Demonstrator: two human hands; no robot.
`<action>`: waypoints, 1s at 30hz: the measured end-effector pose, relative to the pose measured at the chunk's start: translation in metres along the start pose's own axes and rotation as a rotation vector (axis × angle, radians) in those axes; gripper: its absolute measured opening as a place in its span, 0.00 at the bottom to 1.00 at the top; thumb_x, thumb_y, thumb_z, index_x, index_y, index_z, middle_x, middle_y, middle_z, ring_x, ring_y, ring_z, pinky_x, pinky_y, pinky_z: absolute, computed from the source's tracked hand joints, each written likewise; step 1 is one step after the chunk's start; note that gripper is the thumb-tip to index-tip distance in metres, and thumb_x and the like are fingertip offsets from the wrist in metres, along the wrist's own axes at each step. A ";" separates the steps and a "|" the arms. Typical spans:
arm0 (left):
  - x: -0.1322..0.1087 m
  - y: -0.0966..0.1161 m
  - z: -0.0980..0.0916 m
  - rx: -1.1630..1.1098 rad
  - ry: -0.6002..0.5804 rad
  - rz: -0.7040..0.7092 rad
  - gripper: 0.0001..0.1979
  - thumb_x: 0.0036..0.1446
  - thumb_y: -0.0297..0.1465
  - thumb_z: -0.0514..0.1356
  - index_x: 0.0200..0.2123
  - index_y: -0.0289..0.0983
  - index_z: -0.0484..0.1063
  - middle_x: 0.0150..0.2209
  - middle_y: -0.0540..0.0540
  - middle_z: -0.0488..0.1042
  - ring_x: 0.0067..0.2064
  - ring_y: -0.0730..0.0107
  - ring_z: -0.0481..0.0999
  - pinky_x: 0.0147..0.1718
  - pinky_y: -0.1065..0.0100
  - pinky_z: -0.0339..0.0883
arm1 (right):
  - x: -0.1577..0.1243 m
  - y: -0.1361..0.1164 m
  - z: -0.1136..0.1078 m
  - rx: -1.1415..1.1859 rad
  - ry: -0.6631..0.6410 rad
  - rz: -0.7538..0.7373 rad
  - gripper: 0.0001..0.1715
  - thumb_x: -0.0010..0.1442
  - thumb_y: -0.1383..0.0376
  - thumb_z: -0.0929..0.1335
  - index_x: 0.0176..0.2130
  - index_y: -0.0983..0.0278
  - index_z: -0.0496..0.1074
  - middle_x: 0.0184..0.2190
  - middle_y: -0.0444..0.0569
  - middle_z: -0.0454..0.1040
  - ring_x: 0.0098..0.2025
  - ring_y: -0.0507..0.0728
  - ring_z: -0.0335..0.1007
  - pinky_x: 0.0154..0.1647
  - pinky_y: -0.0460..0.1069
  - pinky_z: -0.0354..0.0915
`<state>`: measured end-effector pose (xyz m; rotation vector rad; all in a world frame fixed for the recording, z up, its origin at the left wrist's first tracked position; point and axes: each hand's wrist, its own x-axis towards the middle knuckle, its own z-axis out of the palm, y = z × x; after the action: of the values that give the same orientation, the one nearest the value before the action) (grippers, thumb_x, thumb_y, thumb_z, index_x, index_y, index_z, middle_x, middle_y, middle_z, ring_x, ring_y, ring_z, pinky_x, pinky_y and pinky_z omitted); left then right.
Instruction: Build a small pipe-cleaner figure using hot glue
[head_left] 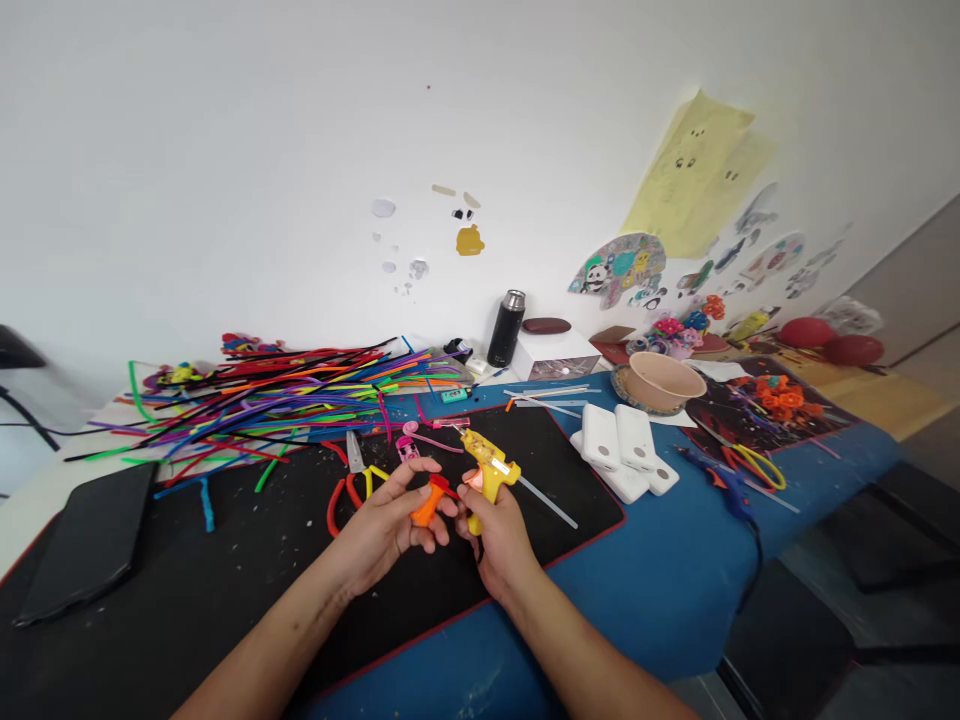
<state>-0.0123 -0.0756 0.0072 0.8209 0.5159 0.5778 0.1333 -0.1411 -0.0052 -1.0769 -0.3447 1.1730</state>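
In the middle of the head view, my left hand point(379, 535) pinches a small orange piece point(425, 508) with a red strip point(442, 484) at its top. What the piece is made into cannot be made out. My right hand point(510, 545) is wrapped round the handle of a yellow hot glue gun point(489, 462). A translucent glue stick point(549, 502) juts from the gun's rear, while its nozzle points up and to the left. Beyond my left fingers lies a small pink object point(407, 447). Scissors point(355, 462) with red and yellow handles rest left of that hand.
Many coloured pipe cleaners point(300, 395) are heaped at the left, behind a black tablet-like slab point(90, 545). White blocks point(602, 437), a pinkish bowl point(664, 380) and a blue glue gun point(718, 478) stand or lie to the right. A black bottle point(507, 330) is by the wall.
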 end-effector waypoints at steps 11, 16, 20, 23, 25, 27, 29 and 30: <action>0.000 -0.002 0.003 -0.084 -0.081 -0.023 0.13 0.63 0.34 0.67 0.46 0.40 0.67 0.32 0.47 0.77 0.28 0.70 0.77 0.26 0.73 0.66 | 0.001 0.005 0.000 0.027 -0.008 0.012 0.21 0.47 0.64 0.77 0.39 0.64 0.70 0.20 0.38 0.68 0.18 0.48 0.58 0.18 0.43 0.50; -0.001 -0.003 0.003 0.006 -0.093 -0.023 0.19 0.59 0.34 0.71 0.44 0.42 0.63 0.32 0.51 0.75 0.26 0.72 0.76 0.23 0.75 0.64 | 0.001 0.003 0.001 0.008 -0.016 0.023 0.21 0.47 0.63 0.77 0.39 0.63 0.70 0.20 0.38 0.69 0.18 0.47 0.57 0.18 0.43 0.49; -0.003 -0.001 0.005 0.067 -0.068 -0.040 0.19 0.60 0.36 0.69 0.45 0.44 0.60 0.33 0.51 0.77 0.25 0.69 0.79 0.20 0.74 0.66 | 0.001 0.004 0.000 -0.011 -0.042 0.019 0.21 0.49 0.63 0.76 0.41 0.63 0.69 0.19 0.39 0.70 0.18 0.48 0.57 0.19 0.43 0.49; -0.004 0.000 0.006 0.081 -0.043 -0.032 0.26 0.59 0.36 0.68 0.54 0.46 0.58 0.34 0.51 0.78 0.25 0.66 0.80 0.19 0.73 0.67 | 0.001 0.003 0.001 -0.019 -0.049 0.017 0.21 0.49 0.61 0.76 0.41 0.63 0.69 0.18 0.40 0.71 0.18 0.48 0.56 0.20 0.43 0.50; -0.004 0.000 0.007 0.083 -0.030 -0.035 0.30 0.59 0.36 0.68 0.58 0.45 0.56 0.34 0.50 0.78 0.24 0.66 0.79 0.18 0.73 0.66 | 0.001 0.002 0.001 -0.019 -0.046 0.015 0.22 0.49 0.60 0.77 0.41 0.63 0.69 0.18 0.39 0.71 0.18 0.48 0.57 0.20 0.43 0.50; -0.004 -0.001 0.007 0.090 -0.012 -0.039 0.29 0.59 0.37 0.67 0.59 0.44 0.56 0.33 0.49 0.79 0.22 0.67 0.78 0.17 0.73 0.62 | 0.002 0.002 0.002 -0.018 -0.041 0.011 0.22 0.48 0.60 0.77 0.40 0.63 0.70 0.18 0.39 0.70 0.18 0.49 0.58 0.20 0.43 0.50; -0.002 -0.003 0.007 0.113 0.004 -0.036 0.26 0.60 0.38 0.65 0.57 0.42 0.58 0.32 0.49 0.79 0.19 0.70 0.75 0.16 0.74 0.56 | 0.002 0.003 0.002 -0.016 -0.030 0.008 0.22 0.47 0.61 0.78 0.40 0.63 0.71 0.18 0.38 0.69 0.18 0.49 0.59 0.19 0.43 0.49; -0.001 -0.005 0.007 0.126 0.008 -0.032 0.24 0.61 0.39 0.64 0.56 0.42 0.59 0.31 0.49 0.78 0.18 0.71 0.73 0.16 0.74 0.53 | 0.003 0.003 0.002 -0.014 -0.024 0.007 0.22 0.47 0.61 0.78 0.39 0.63 0.71 0.18 0.38 0.69 0.18 0.49 0.59 0.19 0.43 0.49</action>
<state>-0.0075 -0.0828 0.0079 0.9288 0.5765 0.5237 0.1314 -0.1378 -0.0076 -1.0779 -0.3691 1.1923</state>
